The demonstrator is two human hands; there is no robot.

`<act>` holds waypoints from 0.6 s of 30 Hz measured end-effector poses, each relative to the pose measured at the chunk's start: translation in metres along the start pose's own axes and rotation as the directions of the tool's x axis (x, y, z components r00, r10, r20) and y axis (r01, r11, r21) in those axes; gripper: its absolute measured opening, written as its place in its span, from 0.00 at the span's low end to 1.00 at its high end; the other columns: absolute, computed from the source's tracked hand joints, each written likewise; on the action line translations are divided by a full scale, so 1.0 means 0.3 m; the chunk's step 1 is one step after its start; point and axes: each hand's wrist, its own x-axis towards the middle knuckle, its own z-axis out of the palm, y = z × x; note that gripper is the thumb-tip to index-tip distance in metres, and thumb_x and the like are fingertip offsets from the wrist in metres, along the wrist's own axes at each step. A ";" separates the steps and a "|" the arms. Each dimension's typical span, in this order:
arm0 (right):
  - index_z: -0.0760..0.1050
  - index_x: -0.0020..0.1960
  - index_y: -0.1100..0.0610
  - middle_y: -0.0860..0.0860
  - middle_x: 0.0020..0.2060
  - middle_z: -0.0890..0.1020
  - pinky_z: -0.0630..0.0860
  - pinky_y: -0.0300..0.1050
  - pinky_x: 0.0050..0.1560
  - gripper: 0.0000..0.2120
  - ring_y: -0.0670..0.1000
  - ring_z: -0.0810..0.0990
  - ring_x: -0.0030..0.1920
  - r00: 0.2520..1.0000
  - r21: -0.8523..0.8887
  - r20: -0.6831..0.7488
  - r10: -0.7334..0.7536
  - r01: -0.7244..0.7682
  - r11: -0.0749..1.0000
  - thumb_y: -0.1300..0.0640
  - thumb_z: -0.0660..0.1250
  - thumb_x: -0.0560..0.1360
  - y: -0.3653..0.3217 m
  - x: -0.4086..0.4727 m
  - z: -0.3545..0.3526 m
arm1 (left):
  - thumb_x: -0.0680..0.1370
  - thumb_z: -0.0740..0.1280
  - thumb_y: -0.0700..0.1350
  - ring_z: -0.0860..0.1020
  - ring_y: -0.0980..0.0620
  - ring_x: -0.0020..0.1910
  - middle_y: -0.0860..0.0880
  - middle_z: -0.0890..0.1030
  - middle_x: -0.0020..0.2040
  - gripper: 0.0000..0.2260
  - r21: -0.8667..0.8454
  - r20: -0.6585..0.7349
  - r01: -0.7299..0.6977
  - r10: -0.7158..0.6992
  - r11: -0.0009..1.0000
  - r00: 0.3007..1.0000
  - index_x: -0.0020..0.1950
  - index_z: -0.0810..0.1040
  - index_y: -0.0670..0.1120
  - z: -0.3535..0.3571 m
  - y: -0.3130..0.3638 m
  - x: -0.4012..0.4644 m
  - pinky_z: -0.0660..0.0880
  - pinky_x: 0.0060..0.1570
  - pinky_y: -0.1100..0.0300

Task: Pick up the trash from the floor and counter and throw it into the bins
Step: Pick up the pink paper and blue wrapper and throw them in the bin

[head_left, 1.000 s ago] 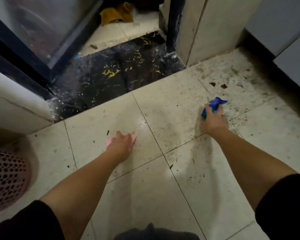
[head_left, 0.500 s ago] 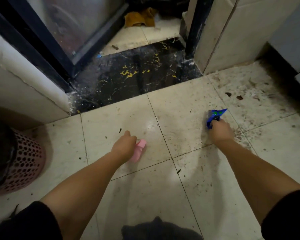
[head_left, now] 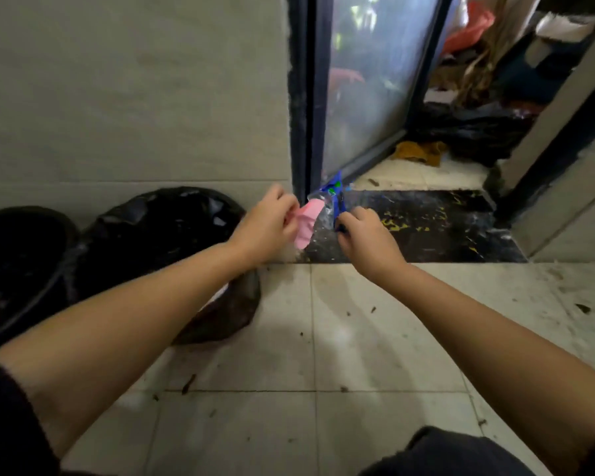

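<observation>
step: carry both scraps left over the bins (head_left: pixel 158 231), release only above an opening | left hand (head_left: pixel 268 225) pinches pink scrap (head_left: pixel 306 225); right hand (head_left: pixel 364 235) grips blue wrapper (head_left: pixel 334 197), both lifted near the door frame (head_left: pixel 303 97) | change: earlier both scraps were low at the floor (head_left: pixel 375 338); now raised, hands close together

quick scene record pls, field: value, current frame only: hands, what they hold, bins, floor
left hand: shut on pink scrap, raised off the floor
right hand: shut on blue wrapper, raised
items: the two pieces meet between the hands
bins: two with black liners, nearer bin under the left forearm, second bin at left edge
floor: pale tiles, small dark debris still scattered
trash binned: not yet
</observation>
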 end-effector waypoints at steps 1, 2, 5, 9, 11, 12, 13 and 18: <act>0.75 0.55 0.62 0.60 0.52 0.76 0.72 0.52 0.49 0.10 0.61 0.72 0.56 0.999 0.008 -0.013 -0.042 0.042 0.999 0.59 0.62 0.77 -0.090 0.039 0.008 | 0.74 0.66 0.36 0.77 0.39 0.41 0.36 0.74 0.47 0.03 0.034 -0.025 -0.040 0.041 0.999 0.999 0.45 0.76 0.36 -0.081 -0.053 -0.012 0.75 0.44 0.46; 0.75 0.56 0.62 0.60 0.52 0.76 0.73 0.53 0.49 0.10 0.60 0.72 0.56 0.997 0.013 -0.019 -0.075 0.075 0.997 0.59 0.63 0.77 -0.177 0.075 0.019 | 0.73 0.66 0.36 0.77 0.38 0.42 0.36 0.74 0.47 0.04 0.074 -0.044 -0.055 0.058 0.996 0.997 0.46 0.76 0.36 -0.154 -0.118 -0.027 0.75 0.44 0.46; 0.74 0.55 0.64 0.63 0.53 0.76 0.72 0.55 0.52 0.10 0.62 0.72 0.57 0.984 0.015 0.050 -0.172 0.172 0.985 0.59 0.62 0.76 -0.406 0.164 0.091 | 0.74 0.66 0.37 0.77 0.36 0.46 0.35 0.73 0.50 0.06 0.176 -0.025 0.039 -0.035 0.984 0.999 0.48 0.75 0.36 -0.300 -0.358 -0.088 0.74 0.48 0.44; 0.72 0.61 0.63 0.63 0.59 0.74 0.74 0.54 0.57 0.14 0.63 0.72 0.61 0.914 -0.133 0.352 -0.200 0.260 0.956 0.61 0.59 0.77 -0.601 0.242 0.249 | 0.74 0.65 0.40 0.78 0.37 0.52 0.35 0.76 0.55 0.09 0.363 0.317 0.215 -0.337 0.907 0.887 0.52 0.78 0.37 -0.312 -0.604 -0.168 0.74 0.52 0.48; 0.72 0.63 0.63 0.63 0.61 0.75 0.74 0.53 0.58 0.15 0.63 0.73 0.62 0.841 -0.213 0.521 -0.144 0.292 0.932 0.61 0.58 0.78 -0.657 0.268 0.341 | 0.74 0.64 0.39 0.79 0.38 0.54 0.36 0.79 0.56 0.10 0.456 0.511 0.187 -0.428 0.870 0.745 0.53 0.79 0.37 -0.264 -0.669 -0.193 0.76 0.53 0.49; 0.72 0.64 0.63 0.62 0.63 0.75 0.74 0.54 0.59 0.15 0.62 0.74 0.63 0.799 -0.246 0.594 -0.087 0.284 0.927 0.61 0.57 0.79 -0.677 0.278 0.381 | 0.74 0.64 0.39 0.79 0.39 0.55 0.37 0.81 0.56 0.11 0.477 0.584 0.162 -0.450 0.864 0.676 0.54 0.79 0.37 -0.229 -0.698 -0.201 0.76 0.53 0.51; 0.72 0.65 0.63 0.62 0.64 0.74 0.72 0.54 0.62 0.16 0.62 0.73 0.64 0.746 -0.269 0.665 -0.016 0.260 0.927 0.60 0.56 0.80 -0.685 0.285 0.426 | 0.75 0.64 0.39 0.80 0.39 0.54 0.37 0.81 0.55 0.11 0.484 0.643 0.140 -0.459 0.864 0.613 0.55 0.79 0.36 -0.189 -0.723 -0.211 0.77 0.53 0.52; 0.66 0.71 0.64 0.62 0.69 0.71 0.68 0.55 0.68 0.20 0.62 0.71 0.68 0.468 -0.287 0.860 0.202 0.117 0.951 0.60 0.56 0.80 -0.663 0.251 0.598 | 0.77 0.65 0.42 0.82 0.50 0.42 0.46 0.82 0.49 0.18 0.412 0.783 0.320 -0.511 0.853 0.355 0.65 0.74 0.39 -0.070 -0.763 -0.243 0.81 0.40 0.63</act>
